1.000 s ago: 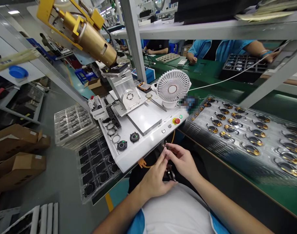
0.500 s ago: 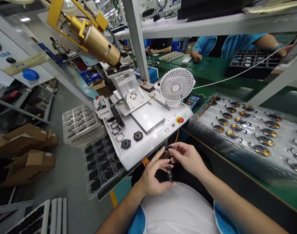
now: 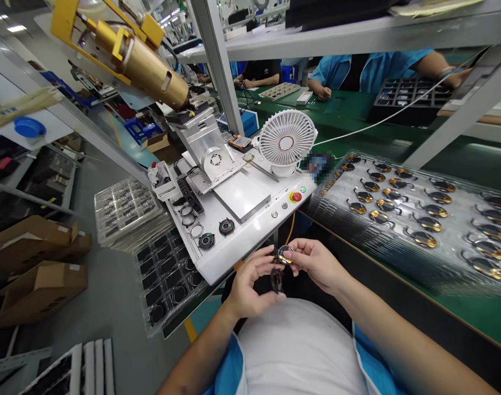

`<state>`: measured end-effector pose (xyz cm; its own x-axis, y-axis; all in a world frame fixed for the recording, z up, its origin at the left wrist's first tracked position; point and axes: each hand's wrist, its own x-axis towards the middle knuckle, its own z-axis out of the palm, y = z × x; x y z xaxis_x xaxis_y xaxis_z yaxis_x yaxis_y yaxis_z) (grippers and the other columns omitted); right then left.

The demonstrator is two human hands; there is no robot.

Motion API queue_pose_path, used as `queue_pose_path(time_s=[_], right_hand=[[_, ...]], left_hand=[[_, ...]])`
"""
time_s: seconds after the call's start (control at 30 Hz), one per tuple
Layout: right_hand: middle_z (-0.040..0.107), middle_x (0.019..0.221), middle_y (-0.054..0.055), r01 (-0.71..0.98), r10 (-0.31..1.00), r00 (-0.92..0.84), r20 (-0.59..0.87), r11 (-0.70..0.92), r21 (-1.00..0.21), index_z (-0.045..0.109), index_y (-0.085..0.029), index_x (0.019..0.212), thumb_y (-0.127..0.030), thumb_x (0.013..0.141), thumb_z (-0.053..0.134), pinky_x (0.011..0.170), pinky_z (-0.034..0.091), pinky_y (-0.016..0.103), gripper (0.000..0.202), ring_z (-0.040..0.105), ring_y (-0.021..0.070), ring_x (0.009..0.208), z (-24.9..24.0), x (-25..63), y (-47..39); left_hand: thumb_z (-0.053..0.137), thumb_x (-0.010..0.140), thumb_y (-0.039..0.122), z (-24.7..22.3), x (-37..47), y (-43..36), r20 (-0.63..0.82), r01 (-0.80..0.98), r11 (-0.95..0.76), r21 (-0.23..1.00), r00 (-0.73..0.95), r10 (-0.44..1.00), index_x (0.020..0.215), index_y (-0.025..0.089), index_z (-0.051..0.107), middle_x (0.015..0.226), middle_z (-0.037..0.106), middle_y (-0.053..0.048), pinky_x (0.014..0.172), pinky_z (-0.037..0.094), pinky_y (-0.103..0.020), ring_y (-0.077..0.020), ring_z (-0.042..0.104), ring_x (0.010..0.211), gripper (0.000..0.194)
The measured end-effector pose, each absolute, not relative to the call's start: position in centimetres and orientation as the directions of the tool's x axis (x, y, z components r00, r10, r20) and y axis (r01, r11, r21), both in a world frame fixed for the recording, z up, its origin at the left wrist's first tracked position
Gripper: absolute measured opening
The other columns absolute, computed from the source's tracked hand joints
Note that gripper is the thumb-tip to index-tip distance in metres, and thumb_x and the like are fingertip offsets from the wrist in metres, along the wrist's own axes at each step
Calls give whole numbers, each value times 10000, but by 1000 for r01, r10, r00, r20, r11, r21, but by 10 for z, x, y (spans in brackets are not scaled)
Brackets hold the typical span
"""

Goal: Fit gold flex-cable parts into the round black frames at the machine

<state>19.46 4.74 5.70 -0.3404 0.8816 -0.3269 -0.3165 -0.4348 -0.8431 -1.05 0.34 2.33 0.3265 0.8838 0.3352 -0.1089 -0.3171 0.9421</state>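
Note:
My left hand (image 3: 250, 282) is closed round a dark, curved watch housing (image 3: 277, 280), thumb below and fingers above. My right hand (image 3: 316, 260) pinches a small round watch screen (image 3: 285, 254) with a shiny black and gold face, between thumb and fingertips. The screen sits just above the housing, close to my left fingertips; whether the two touch is hard to tell. Both hands are in front of my lap, short of the white machine base (image 3: 234, 241). On that base lie two round black watch bodies, one watch body (image 3: 226, 226) beside another watch body (image 3: 206, 241).
A clear tray (image 3: 398, 236) of gold-and-black round screens is at right. A white fan (image 3: 286, 140), a red stop button (image 3: 296, 197) and a gold cylinder unit (image 3: 152, 71) belong to the machine area. A parts tray (image 3: 168, 274) lies left. Co-workers sit across the green bench.
The view has turned slightly right. The round screen has tilted so its shiny face shows more, and the dark housing in my left hand has turned.

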Motion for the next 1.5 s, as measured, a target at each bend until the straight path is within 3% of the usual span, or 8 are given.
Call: queue_pose_path(time_s=[0.1, 0.17, 0.3, 0.47, 0.8, 1.03, 1.37, 1.5], right_hand=[[659, 669, 1, -292, 860, -374, -348, -465, -836, 669, -141, 697, -452, 612, 967, 531, 479, 188, 438, 562, 85, 566, 64, 191, 43], [677, 696, 16, -278, 825, -422, -377, -513, -812, 672, -136, 690, -435, 610, 962, 574, 500, 201, 425, 601, 100, 606, 68, 185, 38], [651, 638, -5, -304, 799, -459, -389, -553, -776, 572, -165, 654, -347, 581, 950, 582, 512, 238, 426, 613, 119, 569, 73, 168, 28], [593, 628, -51, -299, 882, -347, -319, -426, -854, 514, -198, 726, -230, 603, 861, 512, 410, 202, 369, 528, 93, 542, 78, 155, 22], [556, 585, -86, -253, 903, -323, -283, -370, -894, 453, -226, 748, -179, 615, 695, 471, 388, 188, 280, 503, 82, 505, 85, 150, 21], [562, 553, -98, -258, 887, -347, -304, -402, -879, 440, -234, 764, -177, 613, 695, 442, 407, 185, 302, 541, 90, 472, 83, 148, 24], [665, 635, -65, -340, 836, -424, -347, -502, -795, 407, -240, 848, -282, 646, 827, 461, 533, 227, 469, 676, 160, 524, 75, 147, 27], [662, 602, -37, -192, 807, -397, -436, -538, -821, 496, -209, 832, -379, 627, 925, 411, 540, 210, 504, 648, 145, 503, 67, 152, 30]], left_hand=[[876, 783, 334, 20, -10, 6, 262, -260, -210, 943, 186, 947, 1257, 227, 650, 1271, 730, -147, 1028, 575, -462, -299, 721, 1163, 536], [901, 746, 390, 17, -9, 6, 235, -318, -188, 929, 116, 965, 1183, 230, 696, 1189, 773, -121, 1022, 575, -433, -281, 730, 1140, 508], [939, 690, 384, 11, -6, 4, 211, -375, -163, 913, 88, 974, 1174, 265, 732, 1219, 784, -98, 924, 627, -376, -253, 766, 1072, 539], [950, 684, 302, 7, -8, 1, 252, -415, -206, 886, 58, 966, 1177, 309, 761, 1237, 786, -75, 879, 650, -322, -234, 782, 1059, 528], [1010, 535, 382, 3, -14, 3, 162, -333, -149, 931, 12, 987, 1091, 294, 802, 1144, 813, -90, 814, 682, -361, -268, 811, 946, 600], [988, 602, 336, 7, -14, 4, 226, -349, -193, 917, 55, 973, 1127, 335, 795, 1161, 808, -64, 835, 680, -354, -255, 807, 973, 559], [1008, 546, 344, -1, -14, 4, 149, -373, -143, 917, -13, 989, 1085, 308, 811, 1092, 829, -65, 851, 677, -389, -277, 808, 959, 575], [981, 621, 328, -6, -12, 2, 191, -370, -192, 909, -40, 981, 1149, 324, 785, 1188, 801, -77, 896, 659, -380, -275, 790, 1037, 563]])
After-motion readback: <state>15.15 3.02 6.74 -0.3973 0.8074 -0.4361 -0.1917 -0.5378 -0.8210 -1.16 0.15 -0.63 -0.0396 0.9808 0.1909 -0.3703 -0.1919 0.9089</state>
